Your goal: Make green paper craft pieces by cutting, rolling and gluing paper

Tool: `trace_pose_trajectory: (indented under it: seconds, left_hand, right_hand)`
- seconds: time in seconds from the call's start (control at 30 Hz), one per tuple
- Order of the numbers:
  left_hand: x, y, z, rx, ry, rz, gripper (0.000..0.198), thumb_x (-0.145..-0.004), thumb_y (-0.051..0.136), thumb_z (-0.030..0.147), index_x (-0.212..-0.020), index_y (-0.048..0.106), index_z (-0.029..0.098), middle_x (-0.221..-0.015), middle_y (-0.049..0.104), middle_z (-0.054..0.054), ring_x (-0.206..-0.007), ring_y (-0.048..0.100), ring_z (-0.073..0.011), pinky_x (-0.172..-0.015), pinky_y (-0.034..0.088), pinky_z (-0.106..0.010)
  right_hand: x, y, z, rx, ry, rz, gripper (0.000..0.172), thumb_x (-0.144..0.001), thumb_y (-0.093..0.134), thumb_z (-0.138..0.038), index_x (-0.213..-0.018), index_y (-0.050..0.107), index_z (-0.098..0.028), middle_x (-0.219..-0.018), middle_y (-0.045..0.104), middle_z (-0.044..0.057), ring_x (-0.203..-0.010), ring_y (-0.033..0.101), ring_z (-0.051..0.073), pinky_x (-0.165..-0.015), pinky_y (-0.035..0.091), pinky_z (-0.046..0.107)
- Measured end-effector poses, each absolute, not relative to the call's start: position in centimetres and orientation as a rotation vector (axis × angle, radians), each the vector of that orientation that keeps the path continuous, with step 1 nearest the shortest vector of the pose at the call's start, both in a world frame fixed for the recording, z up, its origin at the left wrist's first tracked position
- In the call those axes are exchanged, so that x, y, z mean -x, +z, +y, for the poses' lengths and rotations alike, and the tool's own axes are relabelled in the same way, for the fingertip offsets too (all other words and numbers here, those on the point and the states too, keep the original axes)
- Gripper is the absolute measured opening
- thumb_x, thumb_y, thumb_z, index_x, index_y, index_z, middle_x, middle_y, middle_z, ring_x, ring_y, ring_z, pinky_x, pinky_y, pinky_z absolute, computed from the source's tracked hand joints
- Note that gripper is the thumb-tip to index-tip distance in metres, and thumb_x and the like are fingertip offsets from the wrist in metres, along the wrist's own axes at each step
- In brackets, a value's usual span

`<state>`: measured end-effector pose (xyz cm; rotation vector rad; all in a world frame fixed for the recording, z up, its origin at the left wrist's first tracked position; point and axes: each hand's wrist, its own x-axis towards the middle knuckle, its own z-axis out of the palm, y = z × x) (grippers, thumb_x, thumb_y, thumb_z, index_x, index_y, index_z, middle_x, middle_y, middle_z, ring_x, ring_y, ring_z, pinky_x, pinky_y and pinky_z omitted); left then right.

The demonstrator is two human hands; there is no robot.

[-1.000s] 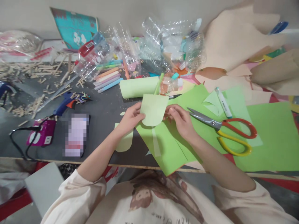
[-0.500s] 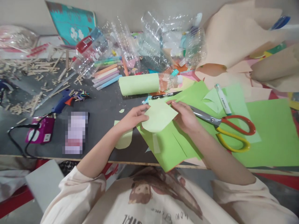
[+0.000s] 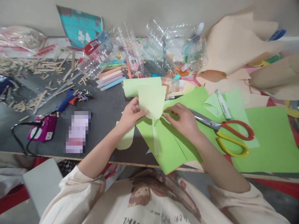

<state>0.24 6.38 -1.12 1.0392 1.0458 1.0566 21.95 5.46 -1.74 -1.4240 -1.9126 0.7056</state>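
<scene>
My left hand [image 3: 132, 113] pinches a cut piece of pale green paper [image 3: 152, 101] by its left edge, thumb in front. The piece stands upright, with a straight top and a rounded bottom. My right hand [image 3: 183, 119] is beside its lower right edge, with thumb and forefinger slightly apart; whether a fingertip touches the paper is hard to see. Behind the piece lies a clear bottle wrapped in pale green paper [image 3: 130, 87], partly hidden. A second rounded pale green piece [image 3: 126, 140] lies under my left forearm. Bright green sheets [image 3: 168, 152] spread below my hands.
Large scissors [image 3: 213, 124] with red and yellow handles lie right of my right hand, near a white marker [image 3: 223, 104]. At left are a phone [image 3: 77, 132], a blue glue gun [image 3: 65, 101] and a purple box [image 3: 43, 127]. Clear plastic bottles [image 3: 156, 46] crowd the back.
The pale green piece has been turned and raised, its rounded edge now downward. My right hand has let go of its corner and shifted down to the lower edge.
</scene>
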Motion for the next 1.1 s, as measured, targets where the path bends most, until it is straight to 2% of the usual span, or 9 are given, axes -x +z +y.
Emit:
trace_pose_trajectory:
  seconds: [0.1,0.2,0.33,0.43,0.53,0.7,0.83,0.97,1.1]
  left_hand:
    - [-0.6,-1.2,5.9,-0.989,1.054,1.035,0.043,-0.062,0.081,0.042,-0.095,0.067,0.017,-0.093,0.074,-0.007,-0.092,0.069,-0.0244,-0.083,0.055,-0.036]
    - [-1.2,-1.1,5.2,-1.009,0.928,1.002,0.046,-0.063,0.081,0.047,-0.094,0.069,0.016,-0.094,0.075,-0.009,-0.097,0.068,-0.027,-0.088,0.053,-0.039]
    - [-1.5,-0.8,4.6,-1.042,0.816,0.987,0.046,-0.061,0.082,0.048,-0.092,0.069,0.017,-0.092,0.074,-0.007,-0.09,0.068,-0.0231,-0.082,0.053,-0.034]
    - [-1.2,-0.6,4.9,-1.005,0.966,1.0,0.037,-0.063,0.082,0.047,-0.081,0.066,0.019,-0.077,0.068,0.0,-0.071,0.062,-0.0139,-0.066,0.05,-0.026]
    - [-0.7,-0.4,5.7,-1.059,1.078,1.062,0.033,-0.063,0.083,0.04,-0.068,0.058,0.019,-0.061,0.055,0.005,-0.056,0.049,-0.0073,-0.054,0.041,-0.02]
    - [-0.8,-0.9,6.1,-0.934,1.003,1.067,0.038,-0.062,0.083,0.038,-0.069,0.051,0.019,-0.058,0.049,0.007,-0.05,0.046,-0.0056,-0.049,0.039,-0.019]
    - [-1.5,-1.6,5.6,-0.826,1.103,1.02,0.041,-0.064,0.081,0.043,-0.071,0.048,0.021,-0.058,0.048,0.008,-0.048,0.046,-0.0055,-0.047,0.039,-0.018]
    - [-2.3,-1.0,4.9,-1.052,1.054,1.073,0.042,-0.067,0.079,0.044,-0.065,0.044,0.02,-0.052,0.049,0.007,-0.046,0.05,-0.0069,-0.048,0.04,-0.02]
    - [-1.0,1.8,5.5,-1.257,0.758,1.087,0.041,-0.071,0.071,0.052,-0.064,0.048,0.019,-0.055,0.057,0.002,-0.046,0.052,-0.009,-0.047,0.042,-0.023]
  right_hand:
    - [-21.3,-1.9,4.9,1.25,0.6,-2.047,0.022,-0.084,0.062,-0.042,-0.091,0.067,-0.022,-0.091,0.063,0.009,-0.087,0.06,0.026,-0.075,0.049,0.04]
    - [-20.6,-1.7,4.0,1.105,0.774,-2.055,0.028,-0.085,0.061,-0.047,-0.099,0.065,-0.023,-0.1,0.067,0.009,-0.094,0.061,0.027,-0.081,0.05,0.041]
    - [-20.2,-1.3,3.3,1.147,1.104,-1.823,0.023,-0.092,0.048,-0.038,-0.091,0.063,-0.021,-0.089,0.07,0.006,-0.078,0.063,0.021,-0.068,0.049,0.034]
    - [-20.6,-1.0,3.6,1.222,1.179,-1.799,0.021,-0.084,0.053,-0.031,-0.068,0.056,-0.019,-0.062,0.057,0.0,-0.055,0.051,0.015,-0.052,0.039,0.028]
    - [-21.0,-0.9,4.1,1.223,1.11,-1.766,0.028,-0.078,0.058,-0.032,-0.054,0.048,-0.02,-0.05,0.045,-0.003,-0.046,0.039,0.01,-0.045,0.03,0.025]
    - [-21.1,-1.5,4.3,1.096,1.179,-1.313,0.036,-0.08,0.061,-0.054,-0.066,0.056,-0.021,-0.055,0.052,-0.004,-0.044,0.046,0.01,-0.038,0.036,0.023]
    - [-20.8,-2.2,4.0,0.958,1.255,-1.445,0.048,-0.072,0.063,-0.07,-0.066,0.058,-0.022,-0.049,0.049,-0.004,-0.043,0.046,0.011,-0.042,0.042,0.026]
    - [-20.2,-2.0,3.4,1.039,1.333,-1.464,0.047,-0.068,0.067,-0.069,-0.075,0.063,-0.023,-0.064,0.061,0.002,-0.07,0.062,0.02,-0.062,0.054,0.034]
    - [-20.0,-1.1,2.9,1.186,1.421,-1.271,0.038,-0.076,0.064,-0.059,-0.072,0.059,-0.022,-0.062,0.058,0.001,-0.057,0.056,0.016,-0.049,0.053,0.029]
